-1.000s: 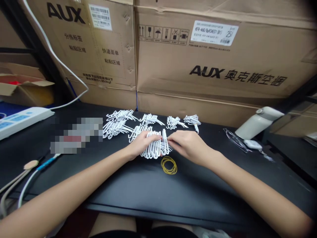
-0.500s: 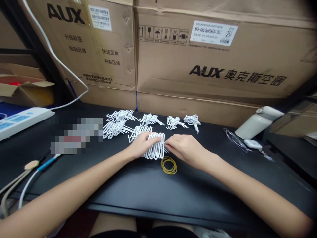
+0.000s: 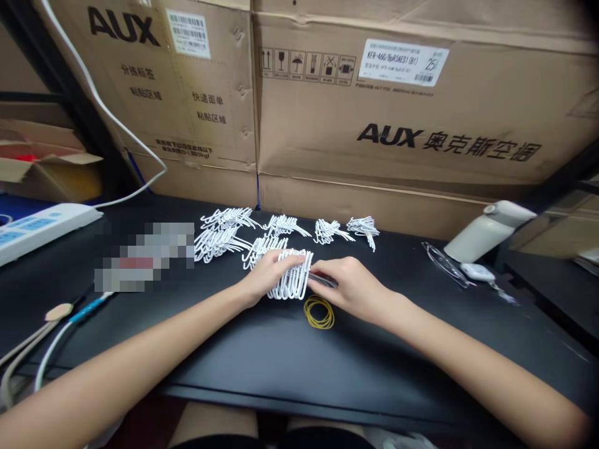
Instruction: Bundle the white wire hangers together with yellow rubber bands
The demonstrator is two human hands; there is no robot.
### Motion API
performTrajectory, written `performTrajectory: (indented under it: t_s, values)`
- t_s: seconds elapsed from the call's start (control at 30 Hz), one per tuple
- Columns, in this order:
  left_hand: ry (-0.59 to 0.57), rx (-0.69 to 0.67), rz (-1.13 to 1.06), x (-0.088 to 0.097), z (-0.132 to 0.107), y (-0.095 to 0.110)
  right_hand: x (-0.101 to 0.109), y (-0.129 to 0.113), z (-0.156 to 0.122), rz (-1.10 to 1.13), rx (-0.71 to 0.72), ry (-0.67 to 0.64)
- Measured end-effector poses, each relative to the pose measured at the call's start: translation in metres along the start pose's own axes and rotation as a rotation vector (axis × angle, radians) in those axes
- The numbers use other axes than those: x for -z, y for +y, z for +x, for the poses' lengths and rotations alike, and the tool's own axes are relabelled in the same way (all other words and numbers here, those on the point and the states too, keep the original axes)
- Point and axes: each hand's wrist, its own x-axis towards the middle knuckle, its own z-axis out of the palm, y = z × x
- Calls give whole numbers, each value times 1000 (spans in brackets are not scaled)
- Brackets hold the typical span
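Observation:
A bundle of white hooks [image 3: 291,284], their bends lined up in a row, is gripped by my left hand [image 3: 266,273], thumb across the top. On its right side, my right hand [image 3: 349,284] closes thumb and fingers around the thin stems of the same bundle. Part of the stems is hidden by my fingers. Several yellow rubber bands [image 3: 319,312] lie in a loose coil on the table just below my right fingers. Right behind my left hand rests another bunch of white hooks [image 3: 262,249].
More hook bunches [image 3: 219,242] lie along the back of the black table [image 3: 262,362], before large cardboard boxes [image 3: 397,118]. A bottle [image 3: 486,231], glasses [image 3: 447,265] and a small white case [image 3: 477,272] are at right. At left are a power strip [image 3: 47,227] and cables [image 3: 87,308].
My right hand has shifted slightly right and its fingers have opened a little around the stems, showing more of them. My left hand keeps the bundle nearly in place.

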Motion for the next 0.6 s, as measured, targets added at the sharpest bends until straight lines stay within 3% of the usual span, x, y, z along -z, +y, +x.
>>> performTrajectory:
  t_s: [0.3, 0.6]
  values:
    - [-95, -32, -49, 1, -2, 1, -8, 2, 1, 234, -70, 51]
    - [-112, 8, -130, 3, 3, -6, -15, 1, -4, 92, -6, 85]
